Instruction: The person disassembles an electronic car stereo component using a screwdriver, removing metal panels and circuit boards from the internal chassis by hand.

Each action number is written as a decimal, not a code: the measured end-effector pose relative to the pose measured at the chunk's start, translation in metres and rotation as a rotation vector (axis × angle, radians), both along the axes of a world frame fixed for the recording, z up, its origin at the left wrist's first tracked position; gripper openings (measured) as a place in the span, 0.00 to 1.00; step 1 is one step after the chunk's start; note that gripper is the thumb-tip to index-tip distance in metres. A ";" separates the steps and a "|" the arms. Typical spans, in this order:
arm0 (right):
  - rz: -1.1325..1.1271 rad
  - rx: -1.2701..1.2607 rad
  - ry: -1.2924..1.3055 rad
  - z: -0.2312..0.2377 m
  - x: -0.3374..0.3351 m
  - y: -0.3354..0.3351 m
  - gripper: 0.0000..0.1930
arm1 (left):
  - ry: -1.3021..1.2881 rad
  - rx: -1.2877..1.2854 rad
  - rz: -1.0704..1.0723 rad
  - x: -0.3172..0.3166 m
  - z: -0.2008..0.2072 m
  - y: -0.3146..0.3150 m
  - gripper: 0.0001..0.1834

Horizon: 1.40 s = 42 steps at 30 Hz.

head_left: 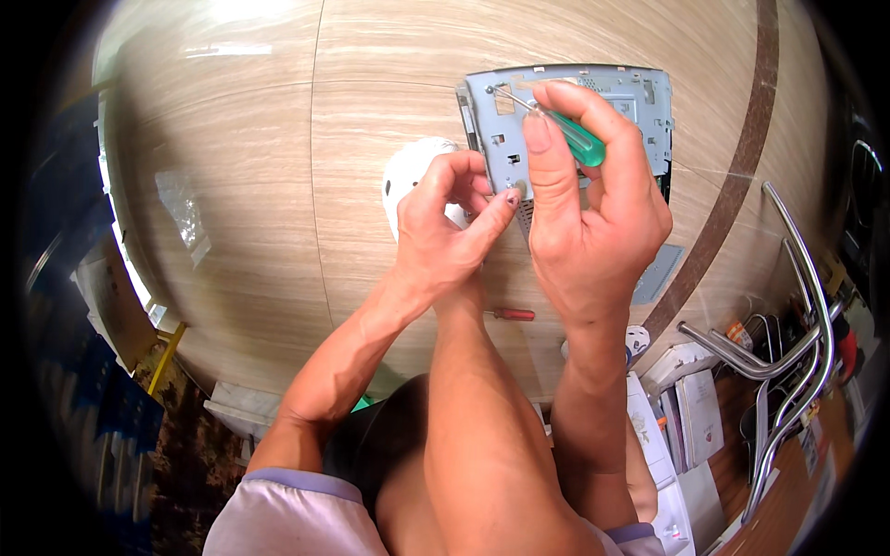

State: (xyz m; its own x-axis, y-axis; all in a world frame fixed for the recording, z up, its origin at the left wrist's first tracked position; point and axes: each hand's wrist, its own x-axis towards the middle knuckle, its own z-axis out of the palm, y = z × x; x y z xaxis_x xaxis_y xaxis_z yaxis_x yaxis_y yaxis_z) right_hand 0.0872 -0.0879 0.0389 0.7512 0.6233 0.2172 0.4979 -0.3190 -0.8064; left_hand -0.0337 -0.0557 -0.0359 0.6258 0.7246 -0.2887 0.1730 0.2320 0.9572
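Note:
My right hand [598, 199] is closed on a screwdriver [577, 141] with a green see-through handle. Its thin shaft slants up and left, and the tip is at or just beside a small screw near the upper left corner of a grey metal case [510, 159], which looks like an electronics chassis with square cut-outs. With thumb and curled fingers, my left hand [445, 204] grips the case's lower left edge. Part of the case is hidden behind my right hand.
A white rounded shoe [400, 176] shows behind my left hand. On the tiled floor [232, 185] lie a red-handled screwdriver [514, 314] and a grey metal panel [658, 273]. To the right are bent chrome tubes [793, 361] and upright books [697, 417].

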 end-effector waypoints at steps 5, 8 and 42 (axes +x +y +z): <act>0.002 0.026 0.001 -0.002 -0.002 0.002 0.12 | -0.005 0.004 -0.005 -0.002 0.001 0.003 0.19; 0.006 0.030 -0.016 -0.001 -0.001 0.002 0.12 | -0.007 -0.020 0.006 0.002 0.005 0.003 0.19; 0.451 -0.646 -0.341 0.048 0.035 0.038 0.09 | 0.009 0.051 -0.036 0.004 0.003 0.004 0.21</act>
State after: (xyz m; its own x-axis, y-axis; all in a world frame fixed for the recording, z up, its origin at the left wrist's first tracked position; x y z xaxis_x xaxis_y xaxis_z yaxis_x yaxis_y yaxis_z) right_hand 0.1219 -0.0503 0.0869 0.3602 0.9259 -0.1140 0.8696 -0.3775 -0.3182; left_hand -0.0299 -0.0515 -0.0333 0.6491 0.7159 -0.2573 0.1886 0.1762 0.9661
